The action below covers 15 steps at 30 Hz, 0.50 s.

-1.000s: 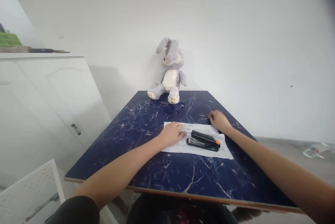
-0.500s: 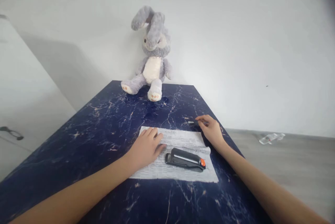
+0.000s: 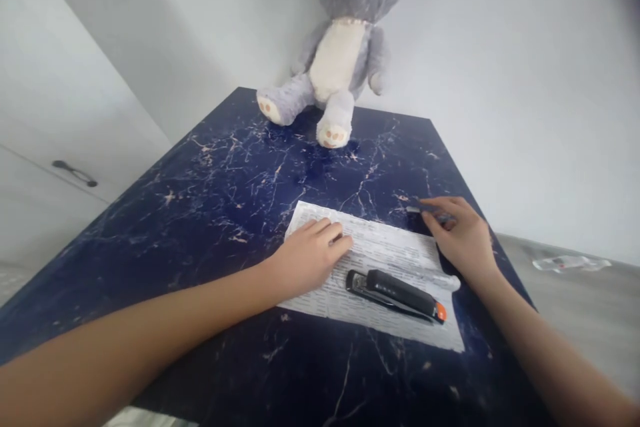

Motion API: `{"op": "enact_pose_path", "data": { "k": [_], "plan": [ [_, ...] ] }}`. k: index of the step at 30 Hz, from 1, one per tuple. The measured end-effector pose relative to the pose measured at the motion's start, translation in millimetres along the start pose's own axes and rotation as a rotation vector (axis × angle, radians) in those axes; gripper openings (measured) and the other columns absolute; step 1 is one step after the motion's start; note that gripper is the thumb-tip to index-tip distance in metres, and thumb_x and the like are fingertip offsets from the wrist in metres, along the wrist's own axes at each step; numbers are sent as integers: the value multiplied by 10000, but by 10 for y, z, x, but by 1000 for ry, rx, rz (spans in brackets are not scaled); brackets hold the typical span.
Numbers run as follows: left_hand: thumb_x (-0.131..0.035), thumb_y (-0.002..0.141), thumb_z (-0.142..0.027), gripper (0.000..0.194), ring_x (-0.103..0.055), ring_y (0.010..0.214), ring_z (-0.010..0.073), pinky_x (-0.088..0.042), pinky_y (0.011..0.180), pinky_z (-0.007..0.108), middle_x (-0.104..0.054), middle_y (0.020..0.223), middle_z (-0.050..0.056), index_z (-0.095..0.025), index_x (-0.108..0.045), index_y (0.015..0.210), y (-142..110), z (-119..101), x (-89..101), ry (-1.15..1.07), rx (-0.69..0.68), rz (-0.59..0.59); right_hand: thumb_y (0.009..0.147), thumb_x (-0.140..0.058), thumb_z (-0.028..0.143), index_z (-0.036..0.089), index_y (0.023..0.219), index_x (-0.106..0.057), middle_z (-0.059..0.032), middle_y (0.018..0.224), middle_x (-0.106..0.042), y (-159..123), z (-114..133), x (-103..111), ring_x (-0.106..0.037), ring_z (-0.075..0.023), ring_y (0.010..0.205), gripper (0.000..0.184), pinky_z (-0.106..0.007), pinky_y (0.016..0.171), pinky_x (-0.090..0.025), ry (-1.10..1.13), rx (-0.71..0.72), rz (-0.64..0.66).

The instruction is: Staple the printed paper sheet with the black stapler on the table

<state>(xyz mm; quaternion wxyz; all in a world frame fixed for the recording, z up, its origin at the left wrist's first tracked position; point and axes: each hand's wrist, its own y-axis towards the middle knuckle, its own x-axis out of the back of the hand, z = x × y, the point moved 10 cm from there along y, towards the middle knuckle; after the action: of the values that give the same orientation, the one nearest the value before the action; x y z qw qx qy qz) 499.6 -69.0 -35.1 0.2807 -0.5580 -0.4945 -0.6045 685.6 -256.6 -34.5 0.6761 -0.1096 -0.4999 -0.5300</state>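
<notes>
My left hand (image 3: 310, 257) lies palm down on a printed sheet of paper (image 3: 370, 240), fingers loosely bent and holding nothing. Just right of it, a black stapler (image 3: 400, 292) with an orange end rests on the sheet. Behind the stapler lies a slim, pale, see-through tube (image 3: 435, 277), its kind unclear. Past the paper's right far corner, my right hand (image 3: 463, 234) pinches a small dark stick with a silvery end (image 3: 414, 208) between thumb and fingers, low over the table. The hand hides part of the stick.
A grey plush rabbit (image 3: 337, 60) sits at the far end of the dark blue marbled table (image 3: 240, 180), against the wall. A white cabinet with a dark handle (image 3: 75, 174) stands left. On the floor at right lies a clear plastic item (image 3: 570, 263).
The view has tilted down and turned left, so the table and rabbit appear shifted right. My left hand stays on the paper, and my right hand still holds the small stick.
</notes>
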Motion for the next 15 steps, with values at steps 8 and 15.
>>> {"op": "enact_pose_path", "data": {
  "k": [8, 15],
  "plan": [
    [-455, 948, -87, 185, -515, 926, 225, -466, 800, 360, -561, 984, 93, -142, -603, 1045, -77, -15, 12, -78, 12, -20, 920, -532, 324, 253, 987, -757, -66, 1011, -712, 93, 67, -126, -627, -237, 802, 245, -399, 801, -492, -160, 79, 0],
    [-472, 920, -59, 191, -525, 930, 221, -475, 797, 359, -562, 978, 87, -151, -591, 1038, -82, 39, 35, -149, -5, 23, 895, -549, 350, 242, 981, -683, -72, 917, -675, 111, -2, -81, -604, -237, 762, 193, -394, 792, -463, -83, -14, -44]
  ]
}}
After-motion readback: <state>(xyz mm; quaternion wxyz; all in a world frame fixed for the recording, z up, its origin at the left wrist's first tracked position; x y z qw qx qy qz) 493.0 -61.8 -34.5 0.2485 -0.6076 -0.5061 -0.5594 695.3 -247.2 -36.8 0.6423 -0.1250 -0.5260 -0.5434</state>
